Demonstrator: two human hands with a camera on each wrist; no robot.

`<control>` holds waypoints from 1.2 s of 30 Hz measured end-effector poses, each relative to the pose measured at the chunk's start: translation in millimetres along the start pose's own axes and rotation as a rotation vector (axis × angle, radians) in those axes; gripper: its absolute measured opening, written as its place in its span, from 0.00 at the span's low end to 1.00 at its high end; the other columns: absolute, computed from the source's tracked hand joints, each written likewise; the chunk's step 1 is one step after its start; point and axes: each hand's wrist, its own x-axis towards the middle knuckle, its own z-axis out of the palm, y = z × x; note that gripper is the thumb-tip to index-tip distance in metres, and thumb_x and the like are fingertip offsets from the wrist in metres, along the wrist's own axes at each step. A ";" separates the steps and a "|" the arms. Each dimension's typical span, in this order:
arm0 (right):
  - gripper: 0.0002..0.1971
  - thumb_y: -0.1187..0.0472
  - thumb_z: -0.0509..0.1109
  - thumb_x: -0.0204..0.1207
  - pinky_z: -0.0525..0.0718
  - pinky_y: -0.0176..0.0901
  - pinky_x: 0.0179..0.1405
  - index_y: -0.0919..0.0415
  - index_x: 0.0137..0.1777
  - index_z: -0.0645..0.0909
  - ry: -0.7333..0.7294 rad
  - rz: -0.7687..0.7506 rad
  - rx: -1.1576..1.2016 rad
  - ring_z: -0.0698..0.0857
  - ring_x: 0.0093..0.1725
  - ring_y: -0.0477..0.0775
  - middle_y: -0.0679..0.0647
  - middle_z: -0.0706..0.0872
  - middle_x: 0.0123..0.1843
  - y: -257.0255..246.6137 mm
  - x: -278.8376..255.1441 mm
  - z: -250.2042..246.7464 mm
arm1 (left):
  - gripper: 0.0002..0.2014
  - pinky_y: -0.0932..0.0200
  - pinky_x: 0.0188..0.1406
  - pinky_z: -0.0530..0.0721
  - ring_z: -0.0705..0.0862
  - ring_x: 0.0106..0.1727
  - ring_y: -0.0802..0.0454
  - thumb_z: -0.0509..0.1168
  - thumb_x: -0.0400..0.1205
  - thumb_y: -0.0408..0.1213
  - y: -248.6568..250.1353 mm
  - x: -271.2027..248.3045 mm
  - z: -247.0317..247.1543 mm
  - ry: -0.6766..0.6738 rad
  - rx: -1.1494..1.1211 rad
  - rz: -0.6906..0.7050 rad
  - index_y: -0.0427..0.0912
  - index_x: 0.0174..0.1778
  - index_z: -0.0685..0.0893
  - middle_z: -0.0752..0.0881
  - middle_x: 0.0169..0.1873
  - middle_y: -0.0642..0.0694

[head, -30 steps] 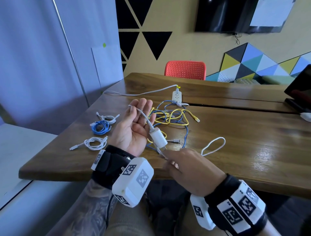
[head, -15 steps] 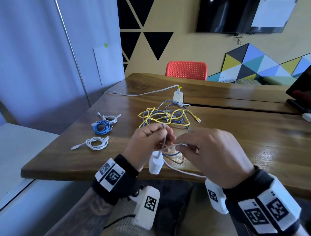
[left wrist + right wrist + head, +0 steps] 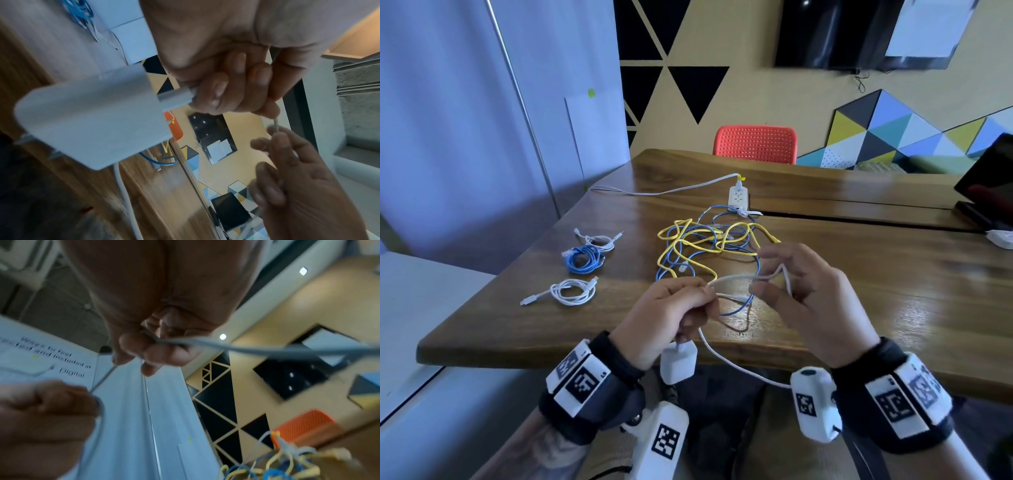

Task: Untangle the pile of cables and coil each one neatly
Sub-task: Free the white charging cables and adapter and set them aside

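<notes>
Both hands on white cable, over near worktop [image 3: 893,308] edge.
Left hand [image 3: 664,318] grip clenched on white cable [image 3: 729,279] beside its charger [image 3: 677,364], which hangs below. Right hand [image 3: 808,301] at 3 o'clock pinches a loop. Yellow-blue tangle [image 3: 709,246] at 12; three coils [image 3: 582,258] at 10.

White charger block [image 3: 677,364] with white cable [image 3: 736,279]. Tangle at 12 o'clock: yellow cable [image 3: 690,240] and blue cable [image 3: 736,310]. At 10 o'clock: blue coil [image 3: 582,259], two white coils [image 3: 571,291]. Table [image 3: 876,274] brown wood grain. Chair [image 3: 756,144] red, perforated. Wristbands [image 3: 580,378] black with black-and-white square markers. Wall [image 3: 756,85] tan with black triangles
</notes>
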 end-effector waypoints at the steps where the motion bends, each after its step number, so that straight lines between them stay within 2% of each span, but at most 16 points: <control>1: 0.12 0.54 0.79 0.76 0.70 0.42 0.28 0.51 0.56 0.82 0.004 0.039 0.091 0.69 0.27 0.60 0.50 0.86 0.41 0.5 -1.7 2.6 | 0.13 0.60 0.23 0.56 0.59 0.22 0.55 0.63 0.77 0.41 -0.9 -0.1 -1.7 0.030 0.006 0.000 0.41 0.28 0.84 0.62 0.20 0.49; 3: 0.08 0.59 0.78 0.78 0.69 0.34 0.28 0.56 0.51 0.81 -0.006 0.084 0.165 0.69 0.25 0.52 0.52 0.87 0.35 -0.3 -3.1 3.9 | 0.16 0.57 0.24 0.54 0.58 0.23 0.54 0.64 0.82 0.37 -3.0 0.0 -5.4 0.076 0.023 0.010 0.40 0.28 0.84 0.62 0.19 0.49; 5: 0.04 0.62 0.74 0.82 0.69 0.26 0.28 0.59 0.50 0.81 -0.038 0.109 0.173 0.72 0.22 0.42 0.55 0.91 0.36 -2.6 -1.7 1.7 | 0.18 0.56 0.25 0.53 0.58 0.23 0.53 0.61 0.86 0.31 -3.4 -0.6 -9.7 0.109 0.049 0.034 0.37 0.29 0.83 0.62 0.19 0.48; 6: 0.03 0.62 0.73 0.83 0.69 0.25 0.27 0.59 0.48 0.83 -0.052 0.116 0.161 0.73 0.22 0.41 0.56 0.91 0.36 -2.5 -0.3 -0.3 | 0.17 0.54 0.25 0.53 0.58 0.23 0.52 0.61 0.86 0.32 -2.9 -0.8 -12.2 0.117 0.063 0.052 0.35 0.30 0.83 0.62 0.19 0.47; 9: 0.12 0.54 0.72 0.83 0.66 0.30 0.23 0.58 0.39 0.84 -0.123 0.199 0.194 0.67 0.23 0.46 0.55 0.88 0.31 3.1 3.4 -5.7 | 0.15 0.50 0.27 0.53 0.59 0.24 0.51 0.64 0.78 0.39 -0.2 -1.0 -15.9 0.137 0.100 0.088 0.34 0.28 0.83 0.64 0.22 0.41; 11: 0.19 0.44 0.74 0.79 0.67 0.31 0.23 0.57 0.34 0.82 -0.196 0.300 0.333 0.67 0.23 0.47 0.56 0.81 0.27 5.9 4.4 -6.4 | 0.13 0.49 0.28 0.51 0.59 0.24 0.51 0.64 0.75 0.39 0.3 -0.3 -17.0 0.149 0.093 0.093 0.36 0.27 0.83 0.64 0.23 0.41; 13: 0.25 0.34 0.79 0.68 0.67 0.33 0.23 0.56 0.31 0.83 -0.259 0.375 0.485 0.67 0.21 0.47 0.61 0.75 0.28 8.7 4.2 -4.5 | 0.12 0.55 0.25 0.52 0.59 0.22 0.53 0.65 0.72 0.39 0.8 0.4 -18.4 0.130 0.044 0.091 0.37 0.26 0.81 0.64 0.23 0.41; 15: 0.30 0.30 0.83 0.58 0.65 0.35 0.21 0.59 0.30 0.83 -0.283 0.412 0.617 0.64 0.19 0.46 0.63 0.72 0.27 13.3 3.4 -0.6 | 0.12 0.62 0.22 0.53 0.58 0.21 0.55 0.67 0.68 0.42 1.2 1.2 -19.3 0.054 -0.039 0.071 0.37 0.25 0.78 0.63 0.21 0.45; 16: 0.31 0.30 0.83 0.58 0.64 0.35 0.21 0.62 0.31 0.84 -0.265 0.417 0.639 0.64 0.18 0.47 0.63 0.72 0.26 15.3 3.1 1.2 | 0.13 0.63 0.21 0.54 0.57 0.21 0.55 0.67 0.67 0.44 1.5 1.6 -19.6 0.009 -0.094 0.055 0.38 0.25 0.77 0.62 0.21 0.47; 18: 0.27 0.36 0.82 0.66 0.64 0.36 0.20 0.64 0.39 0.88 -0.191 0.377 0.580 0.65 0.19 0.46 0.60 0.78 0.27 16.9 2.3 3.3 | 0.13 0.63 0.20 0.52 0.56 0.21 0.55 0.66 0.66 0.45 2.4 3.5 -20.4 -0.040 -0.201 0.018 0.39 0.26 0.76 0.61 0.20 0.50; 20: 0.14 0.50 0.77 0.71 0.67 0.33 0.20 0.61 0.48 0.89 -0.131 0.289 0.497 0.70 0.21 0.44 0.53 0.83 0.31 13.3 0.2 3.3 | 0.12 0.63 0.18 0.52 0.56 0.20 0.56 0.65 0.68 0.43 3.4 5.2 -23.2 -0.050 -0.308 -0.003 0.39 0.25 0.76 0.57 0.20 0.50; 23: 0.07 0.55 0.81 0.68 0.78 0.33 0.32 0.52 0.45 0.88 -0.160 0.168 0.348 0.81 0.32 0.45 0.50 0.88 0.35 7.8 -2.9 0.5 | 0.11 0.66 0.16 0.54 0.57 0.18 0.58 0.63 0.71 0.39 4.4 6.8 -28.5 -0.079 -0.438 -0.011 0.39 0.25 0.75 0.56 0.20 0.51; 26: 0.06 0.59 0.82 0.74 0.79 0.38 0.36 0.49 0.41 0.87 -0.160 0.132 0.195 0.81 0.34 0.47 0.52 0.86 0.36 14.4 -1.6 5.0 | 0.12 0.65 0.16 0.56 0.58 0.19 0.58 0.69 0.70 0.41 8.5 5.4 -28.5 -0.211 -0.551 0.007 0.40 0.27 0.75 0.59 0.19 0.53; 30: 0.05 0.56 0.77 0.78 0.68 0.30 0.24 0.51 0.41 0.86 -0.113 0.225 0.344 0.68 0.24 0.40 0.43 0.75 0.27 28.0 -5.8 33.5 | 0.11 0.61 0.18 0.57 0.55 0.22 0.56 0.57 0.78 0.39 20.5 4.8 -16.8 -0.347 -0.648 0.042 0.40 0.31 0.76 0.59 0.22 0.52; 33: 0.04 0.56 0.75 0.75 0.65 0.30 0.20 0.51 0.40 0.91 -0.103 0.324 0.467 0.66 0.20 0.39 0.42 0.75 0.23 27.7 -20.6 63.6 | 0.13 0.61 0.22 0.62 0.57 0.24 0.55 0.48 0.79 0.35 24.0 8.4 -6.9 -0.308 -0.697 0.067 0.38 0.37 0.77 0.61 0.24 0.50; 36: 0.18 0.77 0.67 0.82 0.68 0.27 0.21 0.58 0.38 0.89 -0.190 0.338 0.425 0.71 0.18 0.38 0.44 0.80 0.24 28.5 -35.4 76.6 | 0.10 0.62 0.29 0.70 0.64 0.27 0.56 0.51 0.81 0.31 20.4 15.1 -1.4 -0.157 -0.738 0.109 0.38 0.44 0.79 0.68 0.28 0.50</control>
